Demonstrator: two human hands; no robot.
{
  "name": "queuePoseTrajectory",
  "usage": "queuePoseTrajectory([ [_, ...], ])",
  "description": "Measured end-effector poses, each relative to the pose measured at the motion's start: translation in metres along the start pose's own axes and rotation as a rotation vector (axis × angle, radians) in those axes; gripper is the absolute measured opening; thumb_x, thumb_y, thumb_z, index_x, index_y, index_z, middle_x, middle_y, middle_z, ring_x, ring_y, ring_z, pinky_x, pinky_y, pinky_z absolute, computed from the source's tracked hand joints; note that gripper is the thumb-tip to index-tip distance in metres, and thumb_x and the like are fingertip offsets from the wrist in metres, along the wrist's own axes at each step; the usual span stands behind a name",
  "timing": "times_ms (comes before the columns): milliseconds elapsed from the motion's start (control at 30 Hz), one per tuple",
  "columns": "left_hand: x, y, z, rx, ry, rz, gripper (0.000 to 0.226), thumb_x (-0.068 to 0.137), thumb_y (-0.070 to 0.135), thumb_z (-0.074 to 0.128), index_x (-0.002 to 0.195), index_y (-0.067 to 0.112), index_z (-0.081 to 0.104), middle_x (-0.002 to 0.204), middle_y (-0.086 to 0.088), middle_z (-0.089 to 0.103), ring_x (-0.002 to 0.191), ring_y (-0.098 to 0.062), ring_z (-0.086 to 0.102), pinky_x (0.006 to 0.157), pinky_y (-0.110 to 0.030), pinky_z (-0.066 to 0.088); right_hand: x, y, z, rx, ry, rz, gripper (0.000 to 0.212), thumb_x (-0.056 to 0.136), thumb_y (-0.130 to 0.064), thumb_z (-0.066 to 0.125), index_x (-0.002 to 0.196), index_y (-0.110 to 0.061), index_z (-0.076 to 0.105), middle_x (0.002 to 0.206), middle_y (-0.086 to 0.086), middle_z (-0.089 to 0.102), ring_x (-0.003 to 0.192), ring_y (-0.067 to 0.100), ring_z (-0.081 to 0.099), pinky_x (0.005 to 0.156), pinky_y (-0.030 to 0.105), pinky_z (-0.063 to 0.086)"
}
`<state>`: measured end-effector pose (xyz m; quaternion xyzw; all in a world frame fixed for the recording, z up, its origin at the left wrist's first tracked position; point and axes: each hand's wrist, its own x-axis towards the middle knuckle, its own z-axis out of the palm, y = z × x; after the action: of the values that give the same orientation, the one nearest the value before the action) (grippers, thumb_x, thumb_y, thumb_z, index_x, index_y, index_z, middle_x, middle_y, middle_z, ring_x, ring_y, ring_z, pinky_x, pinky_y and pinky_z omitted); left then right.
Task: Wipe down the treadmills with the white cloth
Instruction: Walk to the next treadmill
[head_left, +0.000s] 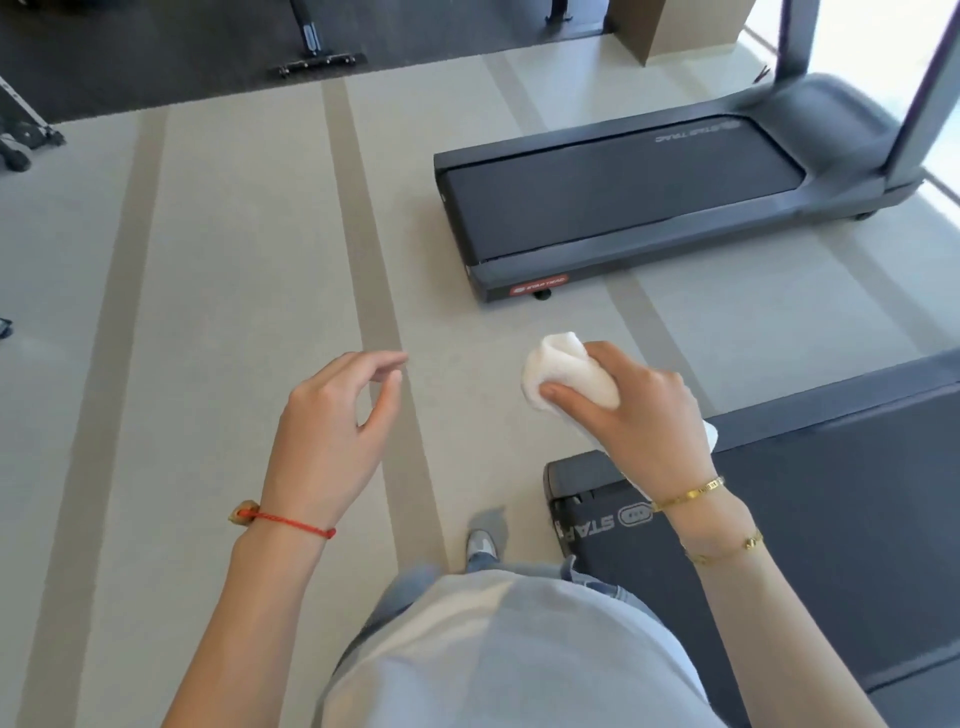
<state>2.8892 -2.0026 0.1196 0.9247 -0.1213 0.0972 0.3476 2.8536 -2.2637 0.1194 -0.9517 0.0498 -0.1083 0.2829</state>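
Floor (234, 260): pale beige covering with darker stripes running toward 12 o'clock, giving way to dark matting at the far edge.

Far treadmill (623, 192): stands at 1 o'clock from the person, black belt flat, grey uprights rising at its far right end, red brand label on the near corner.

Near treadmill (831, 493): lies at 4 o'clock, its rear end just beside the person's right leg, partial lettering visible on the end cover.

Person: stands on the floor in a light top and jeans, one grey shoe (482, 543) showing at 6 o'clock.

Left hand (332, 426): held in the air at 8 o'clock, fingers loosely bent and spread, holding nothing. Red cord bracelet (291, 519) on the wrist.

Right hand (639, 415): raised at 5 o'clock above the near treadmill's rear corner, fingers and thumb wrapped round the white cloth (561, 374). The cloth is bunched, protruding toward 11 o'clock from the fist, clear of both treadmills. Two gold bracelets (691, 491) on the wrist.
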Motion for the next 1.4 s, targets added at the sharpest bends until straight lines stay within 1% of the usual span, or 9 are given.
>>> queuePoseTrajectory([
  [167,0.093,0.003,0.028,-0.032,-0.071,0.050,0.020,0.097,0.024,0.055,0.111,0.023,0.070,0.105,0.013,0.069,0.090,0.004,0.059,0.075,0.001,0.035,0.073,0.021,-0.003,0.015,0.043,0.101,0.043,0.078,-0.066,0.060,0.103,-0.032,0.060,0.067,-0.014,0.056,0.061,0.013,0.055,0.050,0.026,0.041],
  [300,0.163,0.005,0.060,-0.060,-0.141,0.119,0.018,0.097,0.020,0.058,0.110,0.020,0.071,0.103,0.010,0.070,0.074,0.016,0.053,0.070,0.001,0.034,0.110,0.045,0.007,-0.002,0.072,0.208,0.042,0.076,-0.068,0.060,0.101,-0.033,0.061,0.064,-0.015,0.052,0.059,0.013,0.051,0.049,0.025,0.036],
  [467,0.261,0.014,0.114,-0.094,-0.225,0.230,0.019,0.097,0.018,0.057,0.110,0.019,0.071,0.103,0.008,0.071,0.070,0.020,0.050,0.071,0.002,0.033,0.168,0.083,0.014,-0.093,0.153,0.325,0.044,0.076,-0.065,0.063,0.102,-0.030,0.063,0.065,-0.007,0.058,0.058,0.018,0.050,0.053,0.026,0.033],
  [633,0.379,0.039,0.172,-0.138,-0.302,0.350,0.019,0.097,0.019,0.056,0.110,0.020,0.070,0.103,0.009,0.070,0.092,-0.001,0.061,0.078,-0.011,0.044,0.254,0.120,0.001,-0.092,0.257,0.445,0.044,0.075,-0.070,0.057,0.098,-0.033,0.060,0.061,-0.014,0.048,0.058,0.017,0.046,0.050,0.027,0.032],
  [800,0.490,0.087,0.231,-0.174,-0.402,0.538,0.020,0.097,0.018,0.056,0.111,0.018,0.070,0.104,0.010,0.070,0.097,-0.004,0.064,0.089,-0.023,0.050,0.336,0.160,-0.027,-0.107,0.431,0.544,0.041,0.076,-0.070,0.055,0.092,-0.032,0.058,0.052,-0.019,0.041,0.047,0.006,0.043,0.046,0.016,0.029],
  [933,0.552,0.127,0.279,-0.195,-0.520,0.639,0.022,0.097,0.021,0.055,0.113,0.020,0.070,0.106,0.012,0.070,0.099,-0.001,0.063,0.090,-0.017,0.047,0.370,0.192,-0.044,-0.117,0.533,0.675,0.036,0.076,-0.069,0.057,0.088,-0.036,0.055,0.051,-0.021,0.043,0.048,-0.001,0.046,0.045,0.014,0.027],
  [1167,0.619,0.205,0.380,-0.219,-0.707,0.791,0.024,0.097,0.021,0.054,0.116,0.018,0.069,0.110,0.010,0.070,0.100,0.000,0.061,0.091,-0.002,0.039,0.402,0.264,-0.073,-0.187,0.623,0.836,0.043,0.077,-0.067,0.057,0.094,-0.028,0.061,0.061,-0.012,0.054,0.052,0.013,0.052,0.046,0.025,0.043],
  [1300,0.644,0.258,0.441,-0.257,-0.765,0.845,0.023,0.097,0.020,0.056,0.115,0.016,0.070,0.110,0.008,0.070,0.100,-0.002,0.063,0.090,-0.004,0.040,0.423,0.315,-0.099,-0.148,0.664,0.922,0.049,0.077,-0.069,0.055,0.099,-0.025,0.064,0.067,-0.007,0.063,0.060,0.019,0.060,0.058,0.038,0.053],
  [1400,0.656,0.307,0.488,-0.292,-0.787,0.893,0.022,0.097,0.018,0.056,0.114,0.014,0.070,0.108,0.006,0.071,0.098,-0.005,0.064,0.091,-0.008,0.042,0.438,0.359,-0.128,-0.144,0.684,0.953,0.053,0.076,-0.069,0.054,0.104,-0.025,0.064,0.074,-0.004,0.067,0.067,0.022,0.064,0.064,0.041,0.054],
])
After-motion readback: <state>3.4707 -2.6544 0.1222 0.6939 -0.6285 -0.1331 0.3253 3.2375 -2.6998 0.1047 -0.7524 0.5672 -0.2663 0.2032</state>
